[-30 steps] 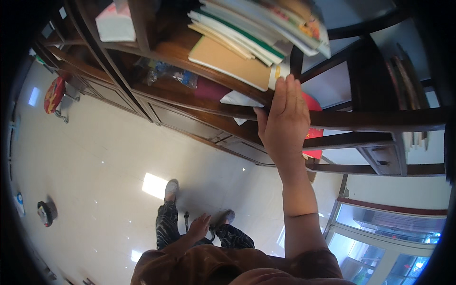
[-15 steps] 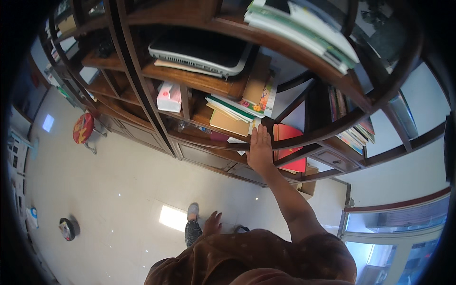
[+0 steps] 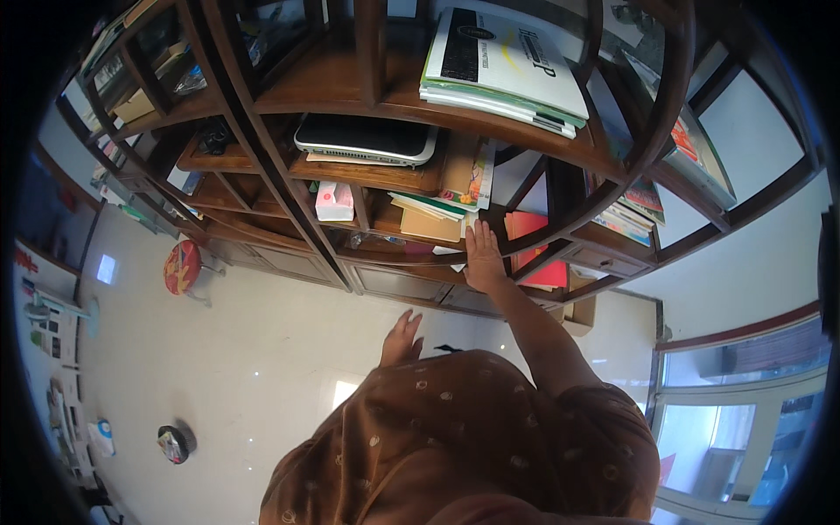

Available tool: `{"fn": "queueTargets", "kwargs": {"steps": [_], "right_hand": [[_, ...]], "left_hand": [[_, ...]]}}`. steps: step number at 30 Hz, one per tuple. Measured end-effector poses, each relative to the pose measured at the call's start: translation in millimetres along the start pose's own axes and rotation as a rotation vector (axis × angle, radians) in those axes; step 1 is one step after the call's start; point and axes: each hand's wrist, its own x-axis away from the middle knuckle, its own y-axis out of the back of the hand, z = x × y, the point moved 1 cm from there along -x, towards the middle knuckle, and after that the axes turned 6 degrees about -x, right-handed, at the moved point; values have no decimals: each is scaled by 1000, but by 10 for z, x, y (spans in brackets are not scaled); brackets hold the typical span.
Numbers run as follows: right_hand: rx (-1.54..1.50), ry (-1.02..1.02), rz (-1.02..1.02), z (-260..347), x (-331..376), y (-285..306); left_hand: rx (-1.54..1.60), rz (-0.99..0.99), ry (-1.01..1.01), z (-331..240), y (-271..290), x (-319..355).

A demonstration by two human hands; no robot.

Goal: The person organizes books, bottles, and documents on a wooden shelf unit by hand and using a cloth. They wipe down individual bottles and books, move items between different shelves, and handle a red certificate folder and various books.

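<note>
My right hand (image 3: pixel 484 256) reaches up to a dark wooden shelf unit (image 3: pixel 385 254) and lies on its lower curved rail, fingers stretched out and grasping nothing. Just left of its fingertips is a stack of papers and brown envelopes (image 3: pixel 433 219). Red folders (image 3: pixel 535 254) stand right beside it. Held low in front of my body, my left hand (image 3: pixel 402 339) is empty with its fingers apart. Higher on the shelves rest a black and silver laptop (image 3: pixel 366 140), a white and pink box (image 3: pixel 334 201) and a pile of books with a white cover (image 3: pixel 503 66).
Books (image 3: pixel 626 219) lean in the right compartments. A cardboard box (image 3: pixel 577 315) sits on the floor by the unit's right end. A red round stool (image 3: pixel 182 267) and a small dark bin (image 3: pixel 175 444) are at the left. A glazed door (image 3: pixel 735 429) is at lower right.
My body has come nearer the shelf, and the view has tilted so more of the upper shelves shows. My left hand has risen toward the unit. The right hand stays at the same rail.
</note>
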Motion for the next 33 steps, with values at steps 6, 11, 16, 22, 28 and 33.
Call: {"fn": "queueTargets", "kwargs": {"steps": [6,11,16,22,28,33], "right_hand": [[-37,-2,-27,68,-15,-11],[-6,-2,-49,55,-6,4],[-54,34,-71,55,-24,11],[-529,4,-264,-255,-115,-273],[-1690,-362,-555,-321,-266,-107],[-1657,-498,-503,-157,-537,566]], "left_hand": [[-18,-128,-298,-149,770,-766],[22,-155,-380,-331,1119,-1245],[108,-263,-446,-632,1268,-1395],[117,-336,-505,-977,1511,-1644],[238,-493,-15,-219,979,-2088],[460,-418,166,184,916,-2751]]}}
